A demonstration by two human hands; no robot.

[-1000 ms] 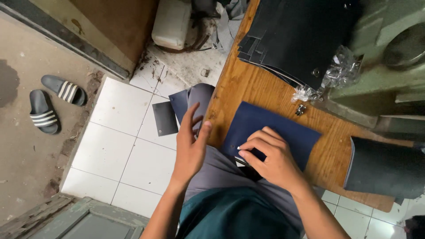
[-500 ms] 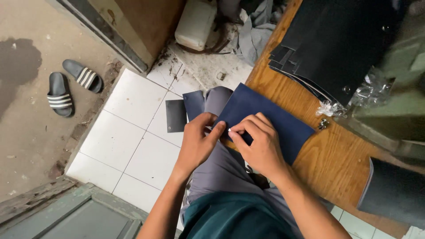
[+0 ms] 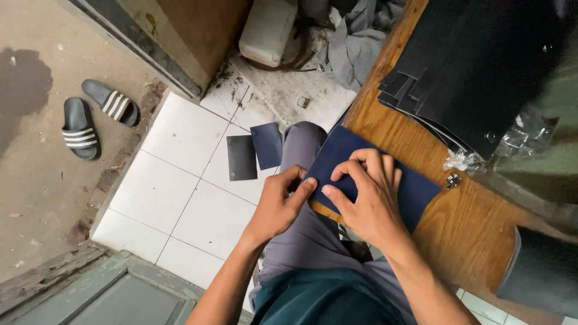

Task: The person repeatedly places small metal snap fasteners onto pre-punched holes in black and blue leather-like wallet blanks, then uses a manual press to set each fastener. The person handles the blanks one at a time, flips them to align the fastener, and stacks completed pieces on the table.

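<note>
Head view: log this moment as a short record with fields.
Left hand: pinching the near edge of the navy sheet
Right hand: pressed flat on the navy sheet
Surface: wooden table
On table: stack of black sheets, clear plastic bag
On floor: two small dark pieces on white tiles, pair of striped sandals

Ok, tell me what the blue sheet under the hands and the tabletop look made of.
Blue sheet: probably leather or a leather-like material, matte navy, lying flat with clean-cut edges. Tabletop: wood, orange-brown with visible grain, lightly glossy.
</note>
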